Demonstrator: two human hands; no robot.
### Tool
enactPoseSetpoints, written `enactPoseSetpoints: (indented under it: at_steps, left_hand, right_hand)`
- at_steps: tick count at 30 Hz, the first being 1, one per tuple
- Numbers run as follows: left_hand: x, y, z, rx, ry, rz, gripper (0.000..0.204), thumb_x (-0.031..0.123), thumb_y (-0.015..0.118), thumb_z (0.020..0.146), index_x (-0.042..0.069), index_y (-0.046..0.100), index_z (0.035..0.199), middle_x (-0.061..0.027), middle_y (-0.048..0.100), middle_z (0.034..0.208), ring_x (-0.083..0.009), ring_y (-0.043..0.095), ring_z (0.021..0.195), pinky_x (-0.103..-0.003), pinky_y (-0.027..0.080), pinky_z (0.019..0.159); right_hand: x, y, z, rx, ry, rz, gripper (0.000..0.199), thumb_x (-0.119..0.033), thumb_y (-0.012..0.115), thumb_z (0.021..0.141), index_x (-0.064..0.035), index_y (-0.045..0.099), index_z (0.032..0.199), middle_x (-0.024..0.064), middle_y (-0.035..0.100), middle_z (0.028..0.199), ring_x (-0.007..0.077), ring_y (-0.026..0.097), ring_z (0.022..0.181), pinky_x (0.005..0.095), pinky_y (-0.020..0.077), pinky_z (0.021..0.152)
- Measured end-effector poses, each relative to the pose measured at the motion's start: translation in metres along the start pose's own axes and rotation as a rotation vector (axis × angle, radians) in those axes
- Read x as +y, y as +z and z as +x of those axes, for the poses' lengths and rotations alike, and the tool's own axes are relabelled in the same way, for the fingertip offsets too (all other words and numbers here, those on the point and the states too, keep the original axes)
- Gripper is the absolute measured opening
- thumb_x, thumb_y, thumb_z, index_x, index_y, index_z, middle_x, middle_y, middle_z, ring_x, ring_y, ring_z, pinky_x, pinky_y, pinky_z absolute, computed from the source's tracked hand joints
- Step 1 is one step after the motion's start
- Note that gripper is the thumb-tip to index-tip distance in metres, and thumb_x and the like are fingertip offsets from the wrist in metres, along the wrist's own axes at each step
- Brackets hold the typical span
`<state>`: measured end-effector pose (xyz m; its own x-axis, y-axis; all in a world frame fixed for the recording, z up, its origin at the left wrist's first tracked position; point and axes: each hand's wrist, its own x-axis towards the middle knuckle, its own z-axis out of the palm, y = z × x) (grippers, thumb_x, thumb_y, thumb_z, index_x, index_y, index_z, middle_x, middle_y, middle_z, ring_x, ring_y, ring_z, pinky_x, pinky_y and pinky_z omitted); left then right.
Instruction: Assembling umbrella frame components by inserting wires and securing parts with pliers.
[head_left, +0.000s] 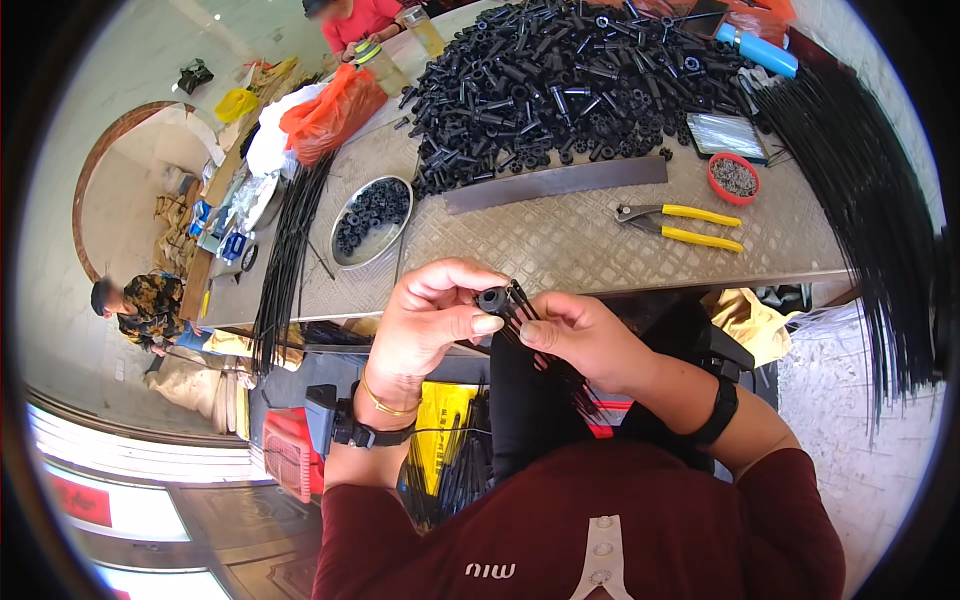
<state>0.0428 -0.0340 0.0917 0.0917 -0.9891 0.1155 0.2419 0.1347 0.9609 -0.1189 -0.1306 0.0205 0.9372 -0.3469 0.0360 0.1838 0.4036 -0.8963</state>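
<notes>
Between the thumb and fingers of my left hand [430,318] is a black plastic sleeve [491,299] with a round hole facing up. My right hand [580,335] pinches thin black rods [516,306] right beside it. Their upper ends touch or nearly touch the sleeve; whether any are joined to it I cannot tell. The rest of the rods hang down over my lap. Both hands are just off the table's near edge. Beyond them, an oval metal dish [408,190] holds small black plastic rings [372,212].
A large heap of black plastic sleeves [560,85] covers the far table, behind a dark flat strip [560,184]. Yellow-handled pliers [690,226] and a red bowl [735,180] of small metal pieces lie right. Long rods [850,170] overhang the right edge. Two other people sit farther off.
</notes>
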Motion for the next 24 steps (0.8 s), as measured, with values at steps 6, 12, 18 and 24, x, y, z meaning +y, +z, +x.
enactPoseSetpoints:
  at_steps: [6, 12, 18, 24]
  left_hand:
    - [-0.002, 0.009, 0.009, -0.175, -0.017, -0.213, 0.045, 0.005, 0.072, 0.074, 0.002, 0.053, 0.115, -0.0219, 0.057, 0.112, -0.0167, 0.064, 0.079, -0.021, 0.051, 0.062]
    - [-0.007, 0.000, 0.014, -0.189, -0.070, -0.270, 0.059, 0.005, 0.073, 0.073, 0.005, 0.041, 0.122, -0.0229, 0.059, 0.103, -0.0166, 0.063, 0.074, -0.020, 0.049, 0.057]
    - [-0.007, 0.007, 0.015, -0.172, -0.018, -0.244, 0.064, 0.008, 0.076, 0.070, 0.008, 0.039, 0.122, -0.0187, 0.060, 0.095, -0.0156, 0.062, 0.070, -0.020, 0.049, 0.051]
    - [-0.004, 0.009, 0.007, -0.122, -0.053, -0.223, 0.077, 0.009, 0.080, 0.065, 0.006, 0.035, 0.127, -0.0178, 0.061, 0.091, -0.0177, 0.062, 0.071, -0.020, 0.051, 0.051]
  right_hand:
    - [0.001, 0.000, 0.000, -0.182, 0.042, 0.178, 0.017, -0.021, 0.063, 0.088, -0.0078, 0.055, 0.080, -0.0055, 0.051, 0.072, 0.0033, 0.045, 0.065, 0.0204, 0.0369, 0.059]
    - [0.009, 0.014, -0.013, -0.015, -0.225, 0.083, 0.011, -0.014, 0.060, 0.089, -0.0047, 0.055, 0.088, -0.0024, 0.053, 0.085, 0.0037, 0.046, 0.077, 0.0205, 0.0389, 0.067]
    - [0.015, 0.014, -0.009, -0.010, -0.352, 0.043, 0.010, -0.011, 0.060, 0.089, -0.0027, 0.054, 0.089, -0.0002, 0.053, 0.094, 0.0054, 0.047, 0.086, 0.0227, 0.0406, 0.076]
    - [0.003, 0.007, -0.005, -0.176, -0.108, 0.222, 0.017, -0.012, 0.065, 0.085, -0.0043, 0.053, 0.094, 0.0002, 0.054, 0.095, 0.0063, 0.049, 0.087, 0.0235, 0.0419, 0.076]
